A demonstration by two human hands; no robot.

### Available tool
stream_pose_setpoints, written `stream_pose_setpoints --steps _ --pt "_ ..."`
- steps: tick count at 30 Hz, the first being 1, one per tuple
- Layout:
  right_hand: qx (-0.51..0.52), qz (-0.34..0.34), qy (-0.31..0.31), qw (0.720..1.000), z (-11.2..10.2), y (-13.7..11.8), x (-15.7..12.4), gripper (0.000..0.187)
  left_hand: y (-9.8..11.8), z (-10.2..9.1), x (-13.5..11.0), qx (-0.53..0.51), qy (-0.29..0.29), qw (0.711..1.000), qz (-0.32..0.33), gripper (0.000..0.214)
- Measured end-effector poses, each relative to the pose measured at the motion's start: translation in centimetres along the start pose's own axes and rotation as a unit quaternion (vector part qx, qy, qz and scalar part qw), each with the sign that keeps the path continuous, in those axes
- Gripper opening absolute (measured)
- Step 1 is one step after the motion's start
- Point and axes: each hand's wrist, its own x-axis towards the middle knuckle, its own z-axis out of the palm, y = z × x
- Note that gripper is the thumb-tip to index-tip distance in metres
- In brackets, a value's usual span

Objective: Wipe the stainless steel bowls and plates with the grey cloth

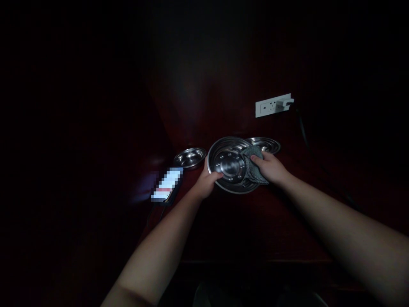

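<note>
Room: you are in a very dark room, with a dark reddish wood wall behind a table point(239, 226) of the same wood. Only the middle is lit.
Landmark: the large steel bowl point(228, 164) is tipped up with its inside facing you, close to the wall.
Left hand: your left hand point(207, 181) is clamped on the bowl's left rim, thumb hooked inside.
Right hand: your right hand point(271, 167) presses a grey cloth point(252, 168) onto the bowl's right inner side, fingers closed over the cloth.
Left of the bowl: a small steel bowl point(190, 157) sits just beside it. A lit phone point(166, 185) lies further left and nearer to you.
Behind the bowl: a steel dish point(266, 144) shows past its right rim, partly hidden.
Above the bowl: a wall socket point(270, 106) is up and to the right, holding a white plug point(285, 102). A dark cable point(302, 128) runs down from it.
Step in hand: judging by the grip, you are wiping the inside of the bowl, cloth on the right side.
What the next move calls for: the left and lower parts of the inside sit away from the cloth. Reaching them would call for a firm left grip while you turn the bowl or sweep the cloth across.
Watch: the tilted bowl rests mostly on your left hand, so a loose grip could let it slip.
</note>
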Motion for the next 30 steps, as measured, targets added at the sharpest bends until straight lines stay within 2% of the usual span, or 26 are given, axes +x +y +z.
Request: stream_pose_setpoints --steps 7,13,18,22,26,30 --pt "0.013 0.008 -0.004 1.0 -0.1 0.0 0.0 0.026 -0.3 -0.2 0.1 0.003 -0.01 1.0 0.009 0.069" --pt "0.041 0.012 -0.007 0.999 0.1 0.1 0.0 0.026 -1.3 -0.1 0.1 -0.007 0.022 1.0 0.01 0.069" --pt "0.021 0.0 -0.008 1.0 0.1 0.1 0.0 0.028 -2.1 0.0 0.1 -0.016 0.043 0.999 0.011 0.068" --pt "-0.008 0.01 0.013 1.0 -0.1 0.1 0.1 0.029 -1.7 0.5 -0.1 -0.021 0.052 0.997 0.051 0.066" --pt "0.008 0.013 0.035 0.999 0.0 0.3 0.2 0.031 -1.0 1.0 -0.4 -0.041 0.024 0.996 0.081 0.067" --pt "0.036 0.015 0.048 0.998 0.1 0.4 0.2 0.033 -0.7 1.6 -0.6 -0.041 0.0 0.995 0.086 0.077"
